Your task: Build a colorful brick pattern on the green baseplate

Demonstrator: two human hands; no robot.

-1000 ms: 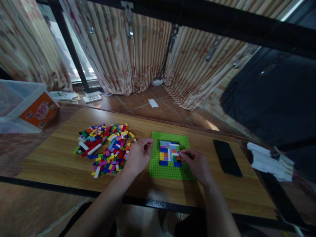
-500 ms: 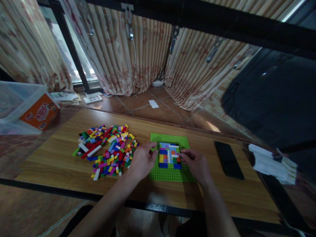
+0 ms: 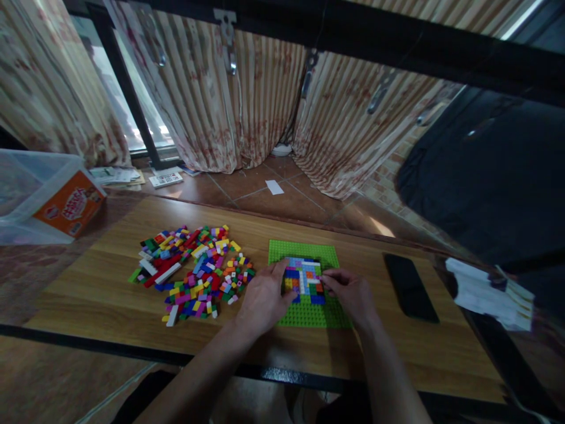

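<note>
On the green studded baseplate (image 3: 304, 318) lies a flat block of multicoloured building bricks (image 3: 304, 280), with blue, light blue, white, orange and yellow among them. My left hand (image 3: 265, 300) is at its left side, thumb and forefinger apart, the fingertips over or against the left edge; it hides part of that side. At the right edge, my right hand (image 3: 351, 291) is closed in a pinch, with what looks like a small pinkish brick (image 3: 322, 277) at the fingertips, mostly hidden by them.
Left of the baseplate spreads a pile of loose bricks (image 3: 205, 274) on the wooden table (image 3: 220, 341). A black phone (image 3: 410, 287) lies at the right, with papers (image 3: 489, 291) beyond it. A clear plastic box (image 3: 39, 194) with an orange label stands far left.
My left hand has moved right, from beside the brick block to its left edge, and now covers part of it. My right hand stays pinched at the right edge.
</note>
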